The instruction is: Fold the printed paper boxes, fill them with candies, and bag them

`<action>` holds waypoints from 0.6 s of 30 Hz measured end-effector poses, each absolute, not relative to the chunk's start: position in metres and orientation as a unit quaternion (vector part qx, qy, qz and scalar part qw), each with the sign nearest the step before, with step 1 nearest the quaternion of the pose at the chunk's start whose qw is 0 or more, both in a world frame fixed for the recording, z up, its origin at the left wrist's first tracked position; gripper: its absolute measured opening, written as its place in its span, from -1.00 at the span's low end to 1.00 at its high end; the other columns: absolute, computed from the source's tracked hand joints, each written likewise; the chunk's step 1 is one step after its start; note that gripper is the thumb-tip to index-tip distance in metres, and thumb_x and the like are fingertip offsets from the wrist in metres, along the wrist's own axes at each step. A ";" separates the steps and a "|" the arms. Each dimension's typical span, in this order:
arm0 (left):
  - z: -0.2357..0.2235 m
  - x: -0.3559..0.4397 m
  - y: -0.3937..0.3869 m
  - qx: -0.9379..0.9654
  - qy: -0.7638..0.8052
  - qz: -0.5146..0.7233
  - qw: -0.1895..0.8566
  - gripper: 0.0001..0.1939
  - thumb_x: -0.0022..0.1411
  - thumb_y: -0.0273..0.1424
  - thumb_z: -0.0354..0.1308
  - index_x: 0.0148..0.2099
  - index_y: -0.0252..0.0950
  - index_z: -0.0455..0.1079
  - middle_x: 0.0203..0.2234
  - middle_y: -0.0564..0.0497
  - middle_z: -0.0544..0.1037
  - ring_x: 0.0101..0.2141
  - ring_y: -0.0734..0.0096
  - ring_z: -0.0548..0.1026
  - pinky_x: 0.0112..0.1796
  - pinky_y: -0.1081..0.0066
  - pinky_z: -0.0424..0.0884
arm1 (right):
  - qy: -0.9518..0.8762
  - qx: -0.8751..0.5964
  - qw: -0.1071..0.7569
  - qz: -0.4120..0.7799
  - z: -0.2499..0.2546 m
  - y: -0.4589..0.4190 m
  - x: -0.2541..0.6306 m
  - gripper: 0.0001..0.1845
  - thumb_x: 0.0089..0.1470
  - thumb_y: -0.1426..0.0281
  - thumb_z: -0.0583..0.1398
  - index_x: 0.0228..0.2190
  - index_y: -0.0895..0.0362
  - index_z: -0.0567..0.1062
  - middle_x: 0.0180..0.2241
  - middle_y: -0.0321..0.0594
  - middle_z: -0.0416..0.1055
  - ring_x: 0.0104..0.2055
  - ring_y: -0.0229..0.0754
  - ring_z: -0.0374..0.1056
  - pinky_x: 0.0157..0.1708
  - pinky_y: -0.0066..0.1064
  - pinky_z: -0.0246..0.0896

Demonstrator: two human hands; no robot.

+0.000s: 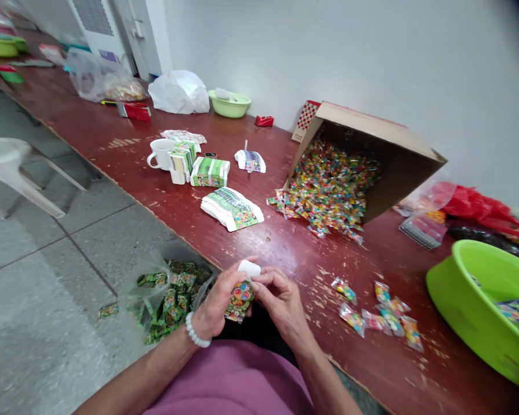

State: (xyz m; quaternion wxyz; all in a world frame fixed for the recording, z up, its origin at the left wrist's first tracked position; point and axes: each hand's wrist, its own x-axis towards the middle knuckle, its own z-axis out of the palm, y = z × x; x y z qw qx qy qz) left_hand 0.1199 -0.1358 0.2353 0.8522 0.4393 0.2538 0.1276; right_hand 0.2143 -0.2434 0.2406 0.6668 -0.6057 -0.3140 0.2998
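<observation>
Over my lap at the table's edge, my left hand point(218, 300) is closed around a small printed candy packet point(241, 300) with a white top flap. The thumb and fingers of my right hand point(283, 302) pinch the packet's upper right edge beside that flap. I cannot see what is inside it. Ahead on the table lies a fanned stack of flat packets point(233, 208). Several wrapped candies point(376, 317) are scattered to the right of my hands. Below on the left, a clear plastic bag point(155, 288) holds many green packets.
A tipped cardboard box point(384, 121) spills wrapped candies point(328, 184) onto the red table point(294, 253). A green basin point(458, 311) stands at the right. Bundled packets point(210, 172) and a white mug point(161, 154) stand farther left. A white plastic stool point(8, 158) is on the floor.
</observation>
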 end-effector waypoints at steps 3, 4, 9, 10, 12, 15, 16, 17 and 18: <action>0.234 0.120 -0.136 0.460 0.253 0.138 0.840 -0.45 0.27 -0.26 0.11 0.28 -0.21 0.28 -0.22 -0.06 0.54 -0.50 0.44 0.45 -0.59 0.52 0.43 | -0.247 -0.583 0.696 0.339 0.238 -0.239 0.219 -0.62 -0.09 0.29 0.41 -0.17 0.00 0.52 -0.34 -0.31 0.44 -0.43 -0.25 0.36 -0.50 -0.45 0.34; 0.235 0.119 -0.135 0.465 0.255 0.136 0.837 -0.45 0.27 -0.25 0.12 0.29 -0.20 0.27 -0.22 -0.05 0.54 -0.49 0.43 0.45 -0.60 0.52 0.42 | -0.246 -0.587 0.693 0.339 0.238 -0.238 0.220 -0.54 -0.11 0.31 0.42 -0.12 -0.01 0.50 -0.35 -0.32 0.45 -0.42 -0.25 0.37 -0.48 -0.45 0.35; 0.242 0.116 -0.134 0.447 0.262 0.114 0.848 -0.39 0.27 -0.14 0.17 0.32 -0.14 0.22 -0.32 0.01 0.52 -0.49 0.44 0.46 -0.54 0.49 0.46 | -0.305 -0.621 0.637 0.338 0.239 -0.241 0.225 -0.83 0.07 0.24 0.31 -0.39 0.10 0.55 -0.43 -0.29 0.48 -0.54 -0.28 0.35 -0.51 -0.43 0.30; 0.243 0.116 -0.133 0.432 0.260 0.115 0.856 -0.40 0.28 -0.10 0.14 0.31 -0.14 0.23 -0.32 0.01 0.52 -0.48 0.43 0.47 -0.52 0.47 0.47 | -0.312 -0.631 0.637 0.314 0.240 -0.242 0.226 -0.82 0.08 0.25 0.30 -0.43 0.10 0.55 -0.43 -0.28 0.48 -0.52 -0.26 0.37 -0.50 -0.42 0.30; 0.243 0.116 -0.132 0.406 0.255 0.112 0.871 -0.41 0.31 -0.03 0.05 0.28 -0.17 0.27 -0.34 0.00 0.51 -0.49 0.41 0.47 -0.53 0.44 0.48 | -0.355 -0.649 0.618 0.265 0.241 -0.244 0.229 -0.85 0.10 0.28 0.28 -0.43 0.09 0.57 -0.39 -0.24 0.51 -0.40 -0.19 0.43 -0.40 -0.38 0.35; 0.240 0.118 -0.130 0.405 0.262 0.076 0.873 -0.46 0.30 -0.06 0.07 0.21 -0.23 0.37 -0.31 -0.04 0.54 -0.55 0.44 0.46 -0.59 0.46 0.43 | -0.443 -0.656 0.565 0.235 0.244 -0.247 0.233 -0.90 0.13 0.33 0.27 -0.35 0.07 0.60 -0.29 -0.19 0.55 -0.19 -0.10 0.46 -0.14 -0.27 0.36; 0.239 0.118 -0.130 0.413 0.267 0.068 0.868 -0.49 0.28 -0.09 0.10 0.17 -0.24 0.40 -0.30 -0.04 0.55 -0.55 0.44 0.46 -0.60 0.47 0.41 | -0.450 -0.655 0.558 0.239 0.245 -0.247 0.234 -0.89 0.13 0.32 0.27 -0.36 0.08 0.59 -0.30 -0.19 0.55 -0.19 -0.11 0.46 -0.14 -0.27 0.35; 0.237 0.119 -0.130 0.423 0.271 0.066 0.862 -0.52 0.27 -0.12 0.13 0.14 -0.25 0.43 -0.27 -0.05 0.56 -0.53 0.44 0.47 -0.60 0.49 0.40 | -0.440 -0.654 0.562 0.251 0.246 -0.247 0.234 -0.87 0.14 0.30 0.27 -0.38 0.08 0.58 -0.33 -0.20 0.54 -0.24 -0.13 0.46 -0.18 -0.30 0.36; 0.236 0.120 -0.131 0.434 0.274 0.073 0.855 -0.54 0.25 -0.15 0.15 0.12 -0.26 0.45 -0.24 -0.06 0.56 -0.48 0.40 0.50 -0.59 0.50 0.40 | -0.421 -0.652 0.572 0.267 0.246 -0.247 0.234 -0.85 0.13 0.29 0.27 -0.41 0.09 0.57 -0.37 -0.21 0.53 -0.31 -0.16 0.45 -0.26 -0.35 0.36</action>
